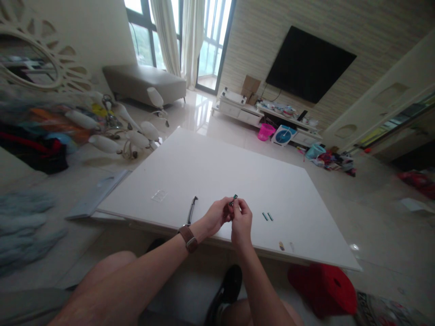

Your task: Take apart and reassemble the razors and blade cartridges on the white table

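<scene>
My left hand point(220, 214) and my right hand point(242, 219) meet above the near side of a white table point(217, 167). Between their closed fingertips is a small dark-green and black razor cartridge point(235, 197), partly covered by the fingers. Left of my hands lies a slim black and silver razor handle point(192, 210). Two green strips point(267, 216), similar in size to cartridges, rest side by side to the right. Farther left is a clear plastic tray point(159, 195). A small brown-and-tan piece point(281, 246) and a clear scrap point(291, 246) lie near the front right edge.
A red stool-like object point(324, 290) stands beyond the table's near right edge. On the floor to the left are a lamp with white shades point(136, 138) and a grey panel point(97, 194). A pink basket point(265, 131) stands by the TV cabinet point(244, 113).
</scene>
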{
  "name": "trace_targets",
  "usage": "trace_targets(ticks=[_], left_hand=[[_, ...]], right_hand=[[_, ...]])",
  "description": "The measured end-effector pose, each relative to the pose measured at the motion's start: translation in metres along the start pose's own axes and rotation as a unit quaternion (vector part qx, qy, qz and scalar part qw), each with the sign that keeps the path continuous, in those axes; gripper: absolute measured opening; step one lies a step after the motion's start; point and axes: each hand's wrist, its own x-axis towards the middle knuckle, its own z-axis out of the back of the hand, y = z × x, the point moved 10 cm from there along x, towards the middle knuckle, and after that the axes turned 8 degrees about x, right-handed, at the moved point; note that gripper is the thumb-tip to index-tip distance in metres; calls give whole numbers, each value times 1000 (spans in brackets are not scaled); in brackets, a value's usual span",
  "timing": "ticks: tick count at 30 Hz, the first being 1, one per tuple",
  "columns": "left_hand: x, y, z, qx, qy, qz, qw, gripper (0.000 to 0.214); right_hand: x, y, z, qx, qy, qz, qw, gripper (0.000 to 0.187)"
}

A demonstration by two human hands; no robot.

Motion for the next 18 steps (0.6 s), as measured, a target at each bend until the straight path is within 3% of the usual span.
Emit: trace_targets(ticks=[4,11,18], left_hand=[[0,0,0,8,-2,-7,1000,22],[0,-1,-3,32,10,-19,999,15],[1,1,0,28,-5,-18,999,18]], right_hand=[[0,-2,1,-3,-5,-3,1000,33],[5,-18,7,112,-34,-50,992,35],[4,-17,3,102,-24,-55,993,37]])
